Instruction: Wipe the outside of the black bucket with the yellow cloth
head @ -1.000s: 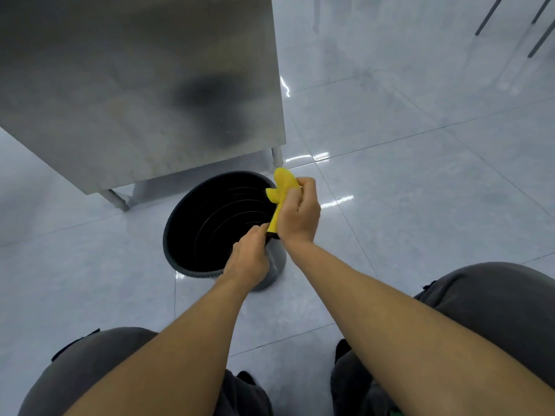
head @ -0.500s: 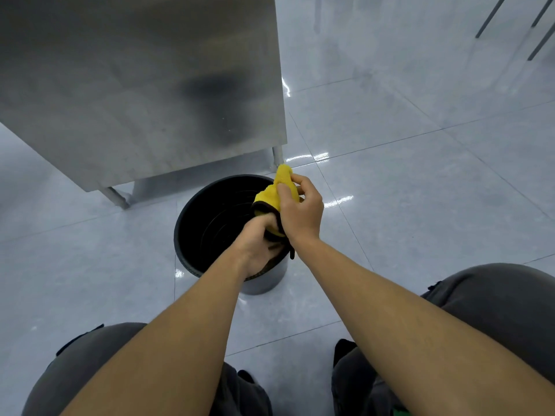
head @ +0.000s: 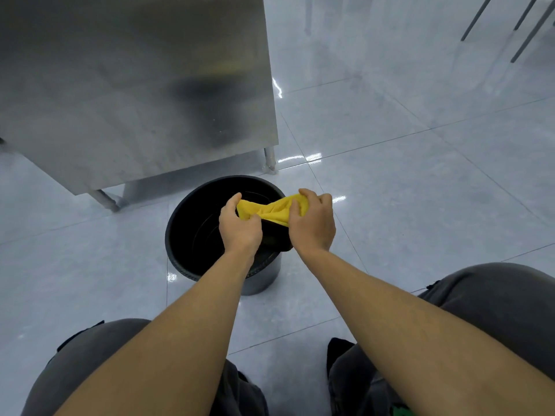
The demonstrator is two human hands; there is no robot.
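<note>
The black bucket stands upright on the tiled floor in front of my knees, its empty ribbed inside facing me. Above its opening I hold the yellow cloth stretched sideways between both hands. My left hand pinches the cloth's left end over the middle of the bucket. My right hand grips the right end above the bucket's right rim. A dark part of the cloth hangs below my right hand. Both hands hide the near right part of the rim.
A stainless steel table stands behind the bucket to the left, its leg just beyond the rim. Glossy grey floor tiles spread to the right. Thin metal legs show at the top right. My knees fill the bottom.
My hands were bunched together on the cloth at the bucket's right rim. They have drawn apart, the left moving left, and the cloth is now stretched between them.
</note>
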